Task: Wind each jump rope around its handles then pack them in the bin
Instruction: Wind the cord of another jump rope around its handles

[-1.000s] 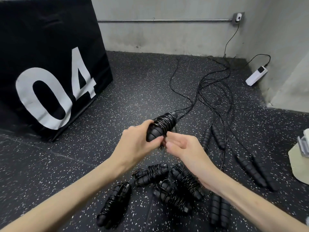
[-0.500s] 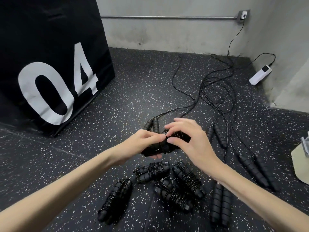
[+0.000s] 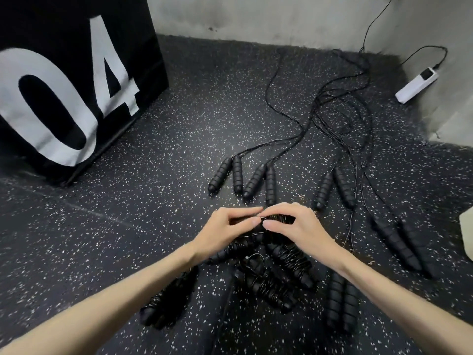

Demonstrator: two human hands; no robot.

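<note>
Both my hands hold one wound black jump rope (image 3: 281,218) low over the floor, mostly hidden by my fingers. My left hand (image 3: 227,230) grips its left end, thumb and fingers curled round the handles. My right hand (image 3: 294,225) pinches the thin cord at its middle. Under my hands lie several wound ropes (image 3: 289,262), one at the lower left (image 3: 166,301). Beyond my hands, unwound handle pairs (image 3: 238,176) lie side by side, their thin cords (image 3: 332,116) trailing back over the floor. Further pairs (image 3: 404,247) lie to the right.
A big black box marked "04" (image 3: 76,85) stands at the left. A white power strip (image 3: 416,85) lies by the right wall with its cable. A pale object (image 3: 467,234) shows at the right edge. The floor is dark speckled rubber.
The wound rope has come down from an upright hold to lie level just above the pile. My right hand moved over its top onto the cord. The view tilted downward.
</note>
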